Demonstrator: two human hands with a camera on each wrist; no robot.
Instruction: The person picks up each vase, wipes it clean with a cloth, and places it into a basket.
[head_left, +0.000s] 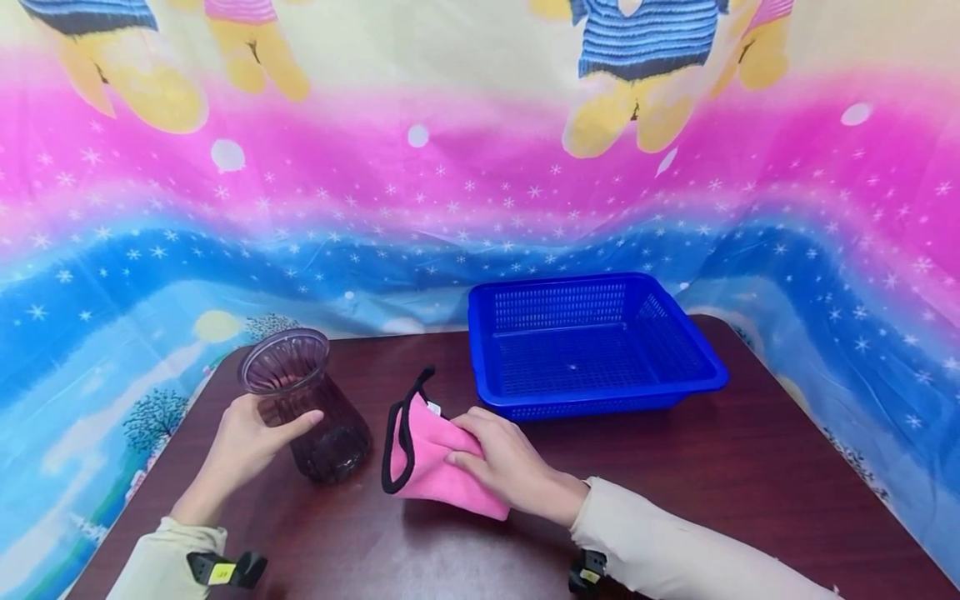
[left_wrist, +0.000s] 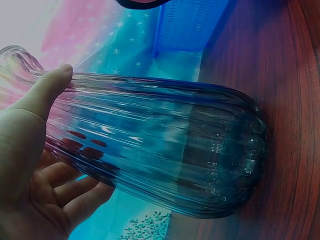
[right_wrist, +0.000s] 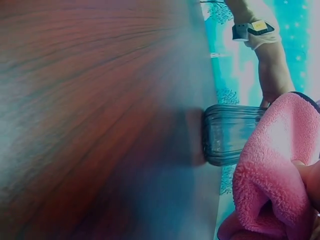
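Observation:
A purple-tinted, ribbed glass vase (head_left: 330, 433) with a flared rim leans to the left at the left part of the table. My left hand (head_left: 251, 437) grips it below the rim, thumb on the near side and fingers behind. In the left wrist view the vase (left_wrist: 160, 140) looks see-through, with its base close to the table top. A pink, fluffy cloth (head_left: 442, 467) with black edging and a hanging loop is bunched in my right hand (head_left: 506, 462), to the right of the vase. The right wrist view shows the cloth (right_wrist: 275, 155) partly covering the vase (right_wrist: 230, 132).
A blue plastic basket (head_left: 600, 400) with slotted sides stands at the back right of the dark wooden table (head_left: 720, 475). A patterned curtain (head_left: 450, 200) hangs behind the table and along its sides. Both wrists wear black straps with small devices.

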